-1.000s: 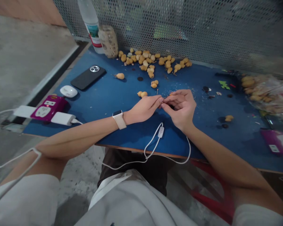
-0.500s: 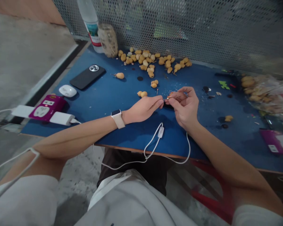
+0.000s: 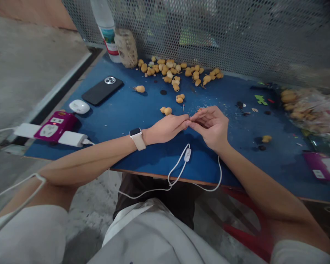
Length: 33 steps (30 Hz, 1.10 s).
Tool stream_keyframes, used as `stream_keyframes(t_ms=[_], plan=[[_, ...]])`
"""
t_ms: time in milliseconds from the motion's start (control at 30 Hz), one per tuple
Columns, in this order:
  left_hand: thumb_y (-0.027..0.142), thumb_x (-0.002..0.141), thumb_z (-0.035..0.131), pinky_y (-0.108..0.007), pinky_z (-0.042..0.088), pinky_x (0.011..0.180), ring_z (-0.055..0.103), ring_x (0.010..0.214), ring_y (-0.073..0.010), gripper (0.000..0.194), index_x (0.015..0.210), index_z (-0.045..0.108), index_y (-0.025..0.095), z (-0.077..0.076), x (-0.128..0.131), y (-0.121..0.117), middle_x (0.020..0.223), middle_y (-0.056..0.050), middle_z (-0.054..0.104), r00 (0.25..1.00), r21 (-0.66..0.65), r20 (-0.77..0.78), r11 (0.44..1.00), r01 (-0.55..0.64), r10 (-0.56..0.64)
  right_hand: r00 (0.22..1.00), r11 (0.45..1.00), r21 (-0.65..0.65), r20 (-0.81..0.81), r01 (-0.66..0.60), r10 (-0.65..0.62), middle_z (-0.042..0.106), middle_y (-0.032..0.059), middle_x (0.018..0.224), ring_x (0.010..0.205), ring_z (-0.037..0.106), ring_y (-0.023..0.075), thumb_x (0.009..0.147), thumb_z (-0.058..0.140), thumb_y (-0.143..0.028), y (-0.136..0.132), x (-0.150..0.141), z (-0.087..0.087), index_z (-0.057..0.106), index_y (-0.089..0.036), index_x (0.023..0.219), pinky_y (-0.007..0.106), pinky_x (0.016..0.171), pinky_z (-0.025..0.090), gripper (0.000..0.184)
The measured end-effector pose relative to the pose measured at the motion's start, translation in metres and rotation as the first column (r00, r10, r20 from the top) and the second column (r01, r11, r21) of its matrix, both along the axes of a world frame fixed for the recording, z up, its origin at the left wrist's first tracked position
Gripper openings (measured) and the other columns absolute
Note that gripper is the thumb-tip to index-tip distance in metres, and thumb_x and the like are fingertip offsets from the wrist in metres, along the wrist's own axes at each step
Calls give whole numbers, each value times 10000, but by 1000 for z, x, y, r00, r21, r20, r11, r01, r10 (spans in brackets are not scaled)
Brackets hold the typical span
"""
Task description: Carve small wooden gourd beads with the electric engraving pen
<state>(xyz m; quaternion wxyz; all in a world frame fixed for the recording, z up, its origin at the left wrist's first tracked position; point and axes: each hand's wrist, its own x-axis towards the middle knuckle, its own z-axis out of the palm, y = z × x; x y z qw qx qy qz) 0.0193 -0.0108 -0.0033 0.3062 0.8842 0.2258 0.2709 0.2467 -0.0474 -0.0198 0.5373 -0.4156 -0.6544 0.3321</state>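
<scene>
My left hand [image 3: 169,128], with a watch [image 3: 137,138] on its wrist, is closed in a pinch above the blue table [image 3: 143,157]. Its fingertips meet those of my right hand [image 3: 212,128], whose thumb and forefinger are also pinched together. Something tiny and orange-brown shows where the fingertips join, too small to name. Just beyond my left hand lies a small tan gourd [image 3: 166,110]. Farther off sit a little cluster of gourds [image 3: 179,98] and a thin stick-like piece [image 3: 183,107].
Many small gourds [image 3: 169,68] lie along the mesh panel [image 3: 236,44]. A bottle [image 3: 109,36], a jar [image 3: 126,48], a phone [image 3: 103,90], a white mouse [image 3: 79,106] and a purple power strip [image 3: 55,126] stand left. A white cable [image 3: 170,179] crosses the front edge; a bag of gourds [image 3: 310,108] lies right.
My right hand has shifted slightly left and its raised fingers have come down, closing in on my left fingertips. My left hand has barely moved.
</scene>
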Motion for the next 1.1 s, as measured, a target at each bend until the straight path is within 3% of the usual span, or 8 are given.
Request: stream_keyframes(t_ms=[100, 167, 300, 367, 500, 700, 1100], plan=[[405, 1256, 358, -325, 465, 721, 623, 729, -185, 369, 943, 476, 248, 1, 0, 1, 837, -35, 666, 999, 1, -32, 1000, -28, 28, 998, 999, 49, 55, -3, 1, 870, 29, 1073, 1000, 874, 281, 898, 1001, -478, 0, 3, 4, 691, -322, 1127, 506, 943, 769, 416], [373, 1252, 369, -324, 463, 727, 638, 748, -189, 348, 961, 505, 240, 3, 0, 2, 851, -39, 680, 996, 22, -52, 997, -77, 78, 982, 996, 94, 188, 8, -26, 871, 63, 1201, 1087, 859, 312, 913, 968, -425, 4, 11, 7, 727, -322, 1189, 538, 976, 747, 381], [337, 1256, 367, -335, 438, 735, 653, 752, -208, 344, 1021, 591, 220, 3, -4, 9, 862, -47, 708, 968, 138, -144, 973, -187, 206, 783, 989, 148, 617, -14, -81, 857, 124, 1256, 1265, 796, 439, 873, 943, -350, 17, 35, 8, 811, -291, 1205, 742, 1198, 604, 362], [326, 1258, 365, -340, 421, 739, 656, 759, -221, 338, 1081, 626, 206, 3, -6, 12, 878, -59, 724, 940, 209, -211, 952, -224, 267, 714, 994, 107, 698, -37, -48, 859, 150, 1241, 1253, 791, 463, 881, 938, -388, 24, 45, 6, 840, -275, 1201, 752, 1148, 619, 353], [307, 1262, 331, -347, 394, 732, 627, 749, -233, 342, 1193, 637, 170, 6, -9, 13, 925, -90, 736, 891, 247, -329, 939, -237, 311, 707, 993, 73, 708, -94, 15, 868, 126, 1156, 1080, 814, 392, 960, 843, -380, 30, 52, 7, 852, -280, 1156, 633, 993, 677, 221], [308, 1255, 309, -345, 355, 681, 549, 697, -209, 316, 1152, 582, 188, 11, -10, 9, 926, -76, 703, 906, 170, -344, 965, -199, 247, 788, 987, 163, 608, -13, -90, 835, 65, 1040, 898, 789, 303, 875, 829, -286, 24, 48, 15, 836, -306, 1124, 478, 823, 672, 250], [347, 1245, 310, -330, 323, 638, 470, 655, -189, 288, 1080, 510, 222, 9, -9, 8, 877, -48, 643, 929, 120, -310, 978, -173, 202, 814, 976, 215, 572, -31, -100, 816, 56, 1003, 853, 778, 291, 853, 804, -266, 18, 43, 17, 836, -312, 1083, 475, 778, 655, 236]])
